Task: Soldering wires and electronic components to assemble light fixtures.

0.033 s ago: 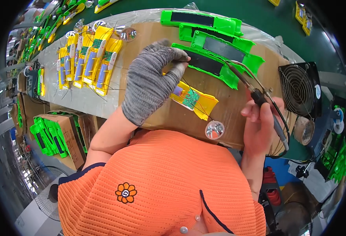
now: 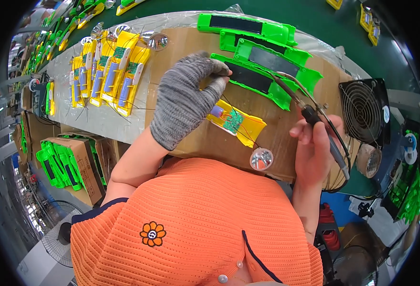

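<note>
My left hand (image 2: 183, 95), in a grey knitted glove with bare fingertips, is closed in a pinch beside the green panels. What lies between its fingertips is too small to make out. Below it, a yellow housing (image 2: 253, 126) lies on the cardboard, partly covered by the glove. It carries a green circuit board (image 2: 233, 121), a purple-blue cell (image 2: 216, 111) and thin wires. A clear round reflector (image 2: 261, 159) sits at its lower end. In my bare right hand (image 2: 315, 143) is a soldering iron (image 2: 310, 114) with a curved metal tube alongside, its tip pointing up-left toward the green panels.
Several green housings with dark panels (image 2: 262, 76) lie at the back of the cardboard (image 2: 181, 40). Several yellow housings with cells (image 2: 109, 76) stand at the left, wires trailing. A black fan (image 2: 362, 109) and a roll of tape (image 2: 368, 157) are at right. A carton (image 2: 88, 174) holds green parts.
</note>
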The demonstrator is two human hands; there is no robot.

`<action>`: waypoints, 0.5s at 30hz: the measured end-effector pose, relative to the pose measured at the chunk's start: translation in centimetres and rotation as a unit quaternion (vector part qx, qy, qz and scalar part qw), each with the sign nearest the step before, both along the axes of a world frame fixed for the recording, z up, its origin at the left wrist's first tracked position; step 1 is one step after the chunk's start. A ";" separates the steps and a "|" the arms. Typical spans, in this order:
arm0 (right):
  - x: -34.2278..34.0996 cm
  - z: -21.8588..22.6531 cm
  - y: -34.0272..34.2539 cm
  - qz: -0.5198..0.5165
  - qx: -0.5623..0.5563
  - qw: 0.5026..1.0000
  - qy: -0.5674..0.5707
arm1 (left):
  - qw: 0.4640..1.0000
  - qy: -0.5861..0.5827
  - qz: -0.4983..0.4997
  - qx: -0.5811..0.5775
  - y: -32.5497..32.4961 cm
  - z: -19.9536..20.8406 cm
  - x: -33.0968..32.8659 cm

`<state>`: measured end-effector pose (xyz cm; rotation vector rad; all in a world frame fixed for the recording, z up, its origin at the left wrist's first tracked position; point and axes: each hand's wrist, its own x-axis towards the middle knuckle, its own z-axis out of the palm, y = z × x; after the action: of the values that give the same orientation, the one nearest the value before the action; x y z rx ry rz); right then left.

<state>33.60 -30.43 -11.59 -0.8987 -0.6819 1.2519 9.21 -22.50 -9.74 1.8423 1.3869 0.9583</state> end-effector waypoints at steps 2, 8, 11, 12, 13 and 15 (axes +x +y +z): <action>-0.5 0.1 0.7 0.006 -0.023 1.000 -0.001 | 1.000 0.009 -0.015 -0.012 0.2 -0.2 -0.2; 1.6 0.6 -2.3 0.050 -0.049 0.995 -0.065 | 0.973 0.065 -0.222 0.017 1.3 0.0 -0.1; 1.4 0.9 -2.0 0.057 -0.081 0.991 -0.092 | 0.957 0.082 -0.276 0.021 2.8 0.4 0.4; 1.5 1.1 -1.9 0.064 -0.093 0.989 -0.092 | 0.947 0.113 -0.301 0.018 3.1 0.7 0.5; 1.5 1.1 -1.8 0.064 -0.095 0.989 -0.093 | 0.935 0.146 -0.323 0.016 3.4 1.0 0.6; 1.4 1.1 -1.6 0.051 -0.116 0.988 -0.085 | 0.910 0.217 -0.352 -0.014 4.2 1.6 1.3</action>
<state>35.00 -31.98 -10.50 -1.1854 -0.7344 1.3752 10.53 -18.35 -8.09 2.3666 0.8091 0.1602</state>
